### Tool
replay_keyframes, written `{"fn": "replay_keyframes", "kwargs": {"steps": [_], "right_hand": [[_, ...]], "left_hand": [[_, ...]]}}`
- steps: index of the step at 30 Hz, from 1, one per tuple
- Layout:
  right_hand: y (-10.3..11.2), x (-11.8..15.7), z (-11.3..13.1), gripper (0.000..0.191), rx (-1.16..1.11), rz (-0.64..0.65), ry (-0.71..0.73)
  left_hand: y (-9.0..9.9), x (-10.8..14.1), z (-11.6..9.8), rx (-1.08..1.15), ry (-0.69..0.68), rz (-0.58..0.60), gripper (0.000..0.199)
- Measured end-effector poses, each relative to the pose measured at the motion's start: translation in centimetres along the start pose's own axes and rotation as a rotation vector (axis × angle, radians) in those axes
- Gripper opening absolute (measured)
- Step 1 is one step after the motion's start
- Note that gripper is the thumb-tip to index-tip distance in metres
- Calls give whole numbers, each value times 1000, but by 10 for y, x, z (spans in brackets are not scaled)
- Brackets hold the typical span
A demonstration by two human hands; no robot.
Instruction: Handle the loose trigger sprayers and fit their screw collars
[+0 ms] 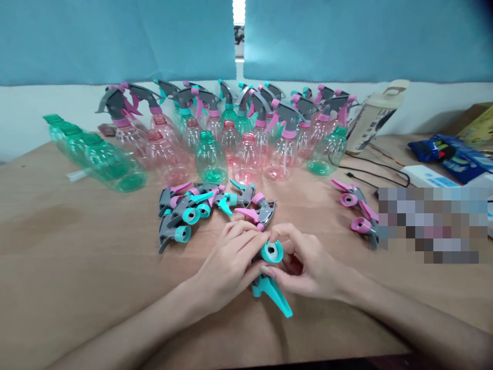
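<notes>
Left hand: I see the left hand (229, 262) low over the desk (115, 246), its fingers clamped on the grey body of a turquoise-and-grey trigger sprayer head (276, 297).
Right hand: the right hand (314, 267) has thumb and forefinger closed around the turquoise collar (271, 251) of that same piece.
Held sprayer head: between both hands, near the desk's front edge; I get the collar's open end facing my camera, the lever pointing nearer and rightward.
Loose sprayer heads: one pink-and-grey sprayer head (266, 211) lies just beyond the fingers; a mixed pile (181, 208) lies to its left; pink-collared sprayer heads (361, 224) lie well to the right, partly pixelated for me.
Bottles: behind these, an open green bottle (211, 156) stands beside an open pink bottle (247, 159); many farther back wear sprayer heads.
</notes>
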State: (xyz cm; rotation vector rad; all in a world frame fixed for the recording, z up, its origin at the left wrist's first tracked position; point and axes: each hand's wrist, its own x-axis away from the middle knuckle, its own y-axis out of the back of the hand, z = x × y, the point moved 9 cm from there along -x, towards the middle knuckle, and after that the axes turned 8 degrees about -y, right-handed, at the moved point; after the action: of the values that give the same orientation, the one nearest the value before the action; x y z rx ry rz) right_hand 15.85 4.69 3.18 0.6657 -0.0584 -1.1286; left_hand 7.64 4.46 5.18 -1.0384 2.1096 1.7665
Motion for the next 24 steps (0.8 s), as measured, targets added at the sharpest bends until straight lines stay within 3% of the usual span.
{"fn": "replay_keyframes", "kwargs": {"steps": [6,13,24], "right_hand": [[-1,2,2,38,79,-25,65],[14,4,16,37,349,-216,152],[10,6,12,34,317,-192,113]], "left_hand": [[1,1,-1,-6,-3,-10,18],[-1,-1,-2,35,5,-20,22],[-1,-1,1,34,24,5,29]]}}
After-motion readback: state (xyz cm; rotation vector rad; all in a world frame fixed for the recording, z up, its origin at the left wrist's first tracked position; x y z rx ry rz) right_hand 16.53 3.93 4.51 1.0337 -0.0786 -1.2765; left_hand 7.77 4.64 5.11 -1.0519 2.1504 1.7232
